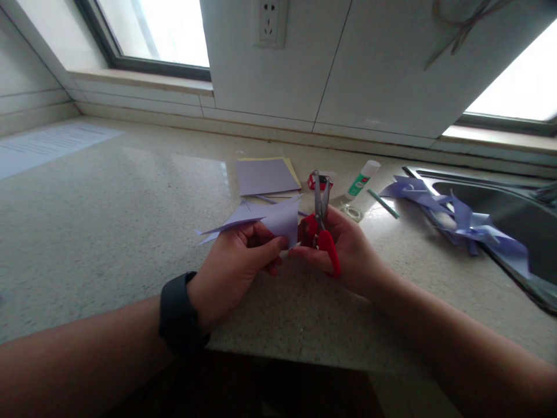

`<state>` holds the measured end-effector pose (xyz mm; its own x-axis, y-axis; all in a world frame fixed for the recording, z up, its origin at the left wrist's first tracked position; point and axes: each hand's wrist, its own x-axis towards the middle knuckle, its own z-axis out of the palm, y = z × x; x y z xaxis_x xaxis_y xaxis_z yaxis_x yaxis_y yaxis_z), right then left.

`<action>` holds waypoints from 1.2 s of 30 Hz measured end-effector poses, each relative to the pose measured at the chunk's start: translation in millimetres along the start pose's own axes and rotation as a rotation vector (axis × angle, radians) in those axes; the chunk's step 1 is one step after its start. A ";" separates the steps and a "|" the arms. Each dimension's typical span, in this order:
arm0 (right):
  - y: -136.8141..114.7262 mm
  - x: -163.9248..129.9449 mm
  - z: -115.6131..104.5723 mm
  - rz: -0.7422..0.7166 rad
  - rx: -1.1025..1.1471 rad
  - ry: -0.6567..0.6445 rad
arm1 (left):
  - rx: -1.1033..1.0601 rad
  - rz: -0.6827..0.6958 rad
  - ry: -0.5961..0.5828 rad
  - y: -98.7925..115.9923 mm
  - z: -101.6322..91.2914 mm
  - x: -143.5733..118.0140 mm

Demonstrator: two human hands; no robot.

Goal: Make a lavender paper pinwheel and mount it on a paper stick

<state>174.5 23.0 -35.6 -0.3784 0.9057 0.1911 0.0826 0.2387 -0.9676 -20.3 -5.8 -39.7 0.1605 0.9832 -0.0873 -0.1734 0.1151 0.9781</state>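
Observation:
My left hand (243,255), with a black watch on its wrist, pinches a folded piece of purple paper (281,223) between thumb and fingers. Pointed corners of the paper stick out to the left. In my right hand (348,249) is a pair of red-handled scissors (328,249), with the blades pointing up and slightly apart. The scissors are beside the paper's right edge, and my right thumb reaches close to the paper's lower corner. Whether that thumb touches the paper I cannot tell.
Behind my hands lies a stack of purple and yellow paper (267,177). A red box-like item (319,181), a glue stick (363,180), a clear tape roll (351,212) and a thin green stick (383,203) sit right of it. Purple scraps (461,217) overlap the sink's edge (500,261). A printed sheet (52,145) lies far left.

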 end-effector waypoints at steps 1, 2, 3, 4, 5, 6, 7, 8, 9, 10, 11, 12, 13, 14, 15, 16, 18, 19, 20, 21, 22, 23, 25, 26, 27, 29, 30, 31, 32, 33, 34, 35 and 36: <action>-0.5 0.2 0.1 -0.004 0.006 -0.001 | -0.003 -0.002 0.002 0.4 0.1 0.0; -1.1 0.3 0.3 -0.009 0.010 0.000 | -0.006 -0.007 0.002 0.8 0.2 -0.1; -1.7 0.6 0.5 -0.013 0.010 0.005 | -0.009 -0.011 0.002 1.2 0.4 -0.2; -2.3 0.8 0.7 -0.016 0.005 0.010 | -0.011 -0.014 0.001 1.6 0.6 -0.3; -2.8 1.1 0.8 -0.019 0.002 0.014 | -0.011 -0.017 -0.003 1.7 0.8 -0.5; -3.1 1.4 0.8 -0.018 0.003 0.014 | -0.009 -0.016 -0.011 1.6 1.0 -0.7; -3.3 1.6 0.9 -0.016 0.006 0.012 | -0.007 -0.013 -0.020 1.4 1.0 -0.8; -3.4 1.8 0.8 -0.012 0.011 0.007 | -0.008 -0.010 -0.028 1.0 1.1 -0.9; -3.5 1.9 0.8 -0.009 0.016 0.003 | -0.011 -0.010 -0.032 0.6 1.1 -0.8; -3.7 2.0 0.7 -0.008 0.018 0.001 | -0.015 -0.012 -0.036 0.4 1.2 -0.6; -3.8 1.9 0.7 -0.010 0.017 0.001 | -0.022 -0.012 -0.040 0.2 1.3 -0.3; -4.0 1.8 0.6 -0.014 0.016 0.004 | -0.028 -0.012 -0.044 0.3 1.5 0.1; -4.1 1.7 0.7 -0.017 0.013 0.007 | -0.032 -0.012 -0.050 0.6 1.8 0.5; -4.2 1.6 0.8 -0.019 0.013 0.007 | -0.032 -0.009 -0.058 1.0 2.1 0.9; -4.2 1.5 0.9 -0.019 0.017 0.005 | -0.031 -0.004 -0.067 1.5 2.4 1.2; -4.1 1.6 1.0 -0.020 0.025 0.003 | -0.031 0.000 -0.073 2.0 2.6 1.4; -3.5 1.9 1.2 -0.024 0.042 -0.002 | -0.037 0.004 -0.079 2.7 2.9 1.6; -3.0 2.1 1.1 -0.032 0.051 -0.003 | -0.041 0.003 -0.081 2.8 2.8 1.5; -2.5 2.3 0.9 -0.040 0.057 -0.005 | -0.042 0.002 -0.080 2.6 2.5 1.5; -2.0 2.5 0.6 -0.048 0.056 -0.010 | -0.035 0.000 -0.082 2.1 2.0 1.4; -1.5 2.6 0.3 -0.054 0.052 -0.015 | -0.017 -0.002 -0.085 1.5 1.4 1.4; -1.2 2.6 0.0 -0.060 0.049 -0.021 | 0.005 -0.002 -0.088 0.8 0.6 1.4; -1.1 2.1 -0.3 -0.063 0.046 -0.030 | 0.048 0.002 -0.088 -0.5 -0.8 1.2; -1.3 1.8 -0.3 -0.063 0.050 -0.033 | 0.059 0.004 -0.087 -0.9 -1.2 1.0; -1.6 1.5 -0.2 -0.063 0.057 -0.035 | 0.063 0.006 -0.084 -1.0 -1.5 0.8; -2.5 1.0 0.2 -0.058 0.069 -0.039 | 0.051 0.005 -0.082 -0.7 -1.3 0.4; -3.0 0.9 0.5 -0.055 0.071 -0.038 | 0.042 -0.001 -0.083 -0.3 -0.9 0.2; -3.3 1.0 0.7 -0.052 0.071 -0.037 | 0.035 -0.007 -0.084 0.1 -0.5 0.1; -3.5 1.2 0.8 -0.048 0.069 -0.036 | 0.033 -0.011 -0.086 0.5 -0.1 0.0; -3.6 1.5 0.9 -0.046 0.061 -0.037 | 0.035 -0.013 -0.086 0.8 0.1 0.0; -3.6 1.7 0.9 -0.044 0.051 -0.037 | 0.041 -0.014 -0.086 0.9 0.3 0.0; -3.6 1.8 0.8 -0.043 0.040 -0.038 | 0.048 -0.012 -0.087 1.0 0.4 0.0; -3.5 1.8 0.6 -0.044 0.026 -0.037 | 0.055 -0.011 -0.089 1.0 0.4 0.0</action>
<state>173.0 23.6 -31.9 -0.4147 0.8811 0.2275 0.0414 0.2680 -0.9625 -20.1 -5.8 -38.6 0.2483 0.9651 -0.0831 -0.1185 0.1153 0.9862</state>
